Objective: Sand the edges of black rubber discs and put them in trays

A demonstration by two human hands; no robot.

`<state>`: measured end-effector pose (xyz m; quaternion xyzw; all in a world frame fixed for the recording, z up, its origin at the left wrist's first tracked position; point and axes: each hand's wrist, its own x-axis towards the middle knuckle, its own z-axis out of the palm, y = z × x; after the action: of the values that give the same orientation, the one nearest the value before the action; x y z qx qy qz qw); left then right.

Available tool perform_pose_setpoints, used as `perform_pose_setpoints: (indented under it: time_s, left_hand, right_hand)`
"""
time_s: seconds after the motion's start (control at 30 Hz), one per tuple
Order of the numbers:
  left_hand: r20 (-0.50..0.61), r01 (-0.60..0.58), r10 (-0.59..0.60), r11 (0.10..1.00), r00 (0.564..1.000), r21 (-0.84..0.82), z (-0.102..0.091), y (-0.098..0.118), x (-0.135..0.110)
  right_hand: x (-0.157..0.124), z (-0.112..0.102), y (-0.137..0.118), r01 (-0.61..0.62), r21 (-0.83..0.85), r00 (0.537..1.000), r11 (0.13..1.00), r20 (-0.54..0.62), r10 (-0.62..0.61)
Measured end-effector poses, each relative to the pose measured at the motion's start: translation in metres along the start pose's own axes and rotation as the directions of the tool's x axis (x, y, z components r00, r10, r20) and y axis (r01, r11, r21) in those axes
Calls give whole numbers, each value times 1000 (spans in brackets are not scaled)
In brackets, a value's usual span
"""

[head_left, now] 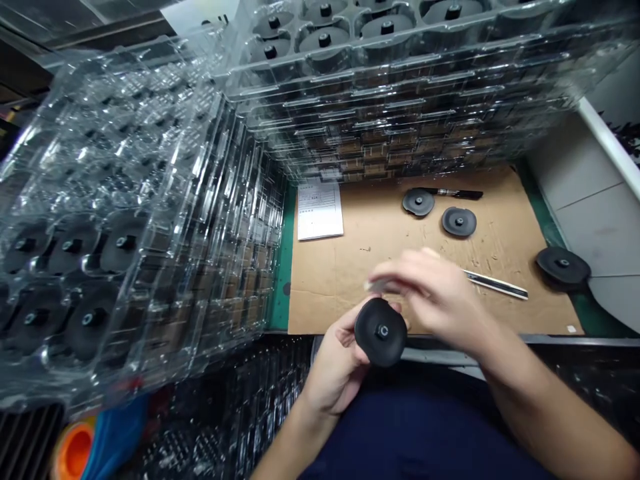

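The black disc [381,331] is held at its rim in the closed fingers of the left hand [340,363], hub facing up, just short of the bench edge. The right hand [435,297] is placed over the disc at one o'clock, fingers curled. It is blurred, so its grip cannot be told.

On the cardboard sheet [350,267], two loose discs [418,201] are noted at one o'clock and a third disc [563,266] at two to three o'clock. A slim tool [497,285] lies at two o'clock, a marker [457,194] at one and a paper sheet [320,210] at eleven. Stacked clear trays [125,220], their visible pockets loaded with discs, are recorded from nine round to twelve o'clock.

Progress is judged partial: one disc is in hand and three are set out. Whether these are finished cannot be told.
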<state>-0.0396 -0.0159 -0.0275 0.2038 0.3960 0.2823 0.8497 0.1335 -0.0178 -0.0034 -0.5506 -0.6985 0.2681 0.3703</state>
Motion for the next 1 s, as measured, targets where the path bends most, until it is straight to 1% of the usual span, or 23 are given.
perform_pose_setpoints:
  time_s: [0.03,0.1,0.17,0.23,0.3,0.33,0.37,0.43,0.47,0.5,0.53,0.57,0.6,0.63,0.67,0.7,0.73,0.77,0.8,0.83,0.9,0.93,1.0]
  left_hand:
    - [37,-2,3,1000,999,-25,-1,1,-1]
    - [101,-10,17,997,995,-72,-4,4,-3]
    - [108,-18,28,996,994,-89,-8,6,-3]
    - [89,-10,19,996,996,-92,-12,6,-3]
    - [92,5,5,995,996,-104,-15,5,-1]
    - [99,9,2,993,995,-114,-15,5,-1]
    - [107,14,-1,992,994,-122,-14,4,0]
    - [107,14,1,991,994,-132,-11,3,0]
    - [102,10,4,991,995,-131,-8,3,0]
    - [91,1,10,992,996,-125,-6,3,-1]
    - [69,-6,14,993,997,-114,-4,5,-1]
    - [38,-16,20,995,999,-100,-3,6,-1]
    - [5,-26,26,996,1000,-84,-2,8,-1]
    - [-21,-30,29,997,999,-71,-3,9,0]
    - [-41,-37,34,997,999,-63,-4,10,1]
    - [-57,-48,44,997,997,-61,-5,11,2]
    - [-66,-60,56,996,996,-59,-6,11,3]
    - [-69,-73,70,996,995,-55,-6,10,4]
    - [-71,-84,80,995,994,-49,-6,8,5]
    - [-71,-88,85,995,994,-38,-5,7,5]
    - [-58,-79,77,997,995,-23,-3,7,5]
    - [-46,-77,76,997,996,-24,-2,8,4]
    - [-22,-82,82,996,996,-40,-3,11,4]
  right_hand:
    - [-4,0,10,-117,21,993,993,-18,117]
    - [-17,6,31,-292,85,955,953,-32,295]
    - [-35,21,48,-399,128,916,908,8,401]
    - [-51,37,60,-452,125,892,883,68,447]
    - [-57,45,62,-470,108,881,876,110,459]
    - [-56,44,59,-473,103,880,875,92,465]
    - [-52,41,52,-469,97,883,878,40,468]
    - [-38,29,30,-419,68,895,906,-135,424]
    - [-31,24,16,-357,37,907,933,-224,356]
    - [-24,19,2,-265,-3,927,964,-277,254]
    - [-19,17,-12,-148,-34,948,988,-290,132]
    - [-16,17,-23,-25,-51,966,998,-258,11]
    - [-14,18,-32,73,-43,974,996,-213,-81]
    - [-13,20,-38,139,-15,979,990,-149,-140]
    - [-12,22,-41,167,27,984,986,-75,-164]
    - [-12,23,-41,161,60,987,985,-8,-161]
    - [-10,24,-40,139,73,989,988,44,-143]
    - [-8,25,-39,114,59,991,992,63,-118]
    - [-6,26,-37,100,22,995,995,27,-100]
    - [-5,26,-36,101,-25,994,995,-43,-102]
    - [-5,28,-34,149,-66,976,987,-153,-158]
    - [-8,28,-33,188,-44,969,981,-156,-192]
    - [-18,26,-30,233,30,970,972,-79,-230]
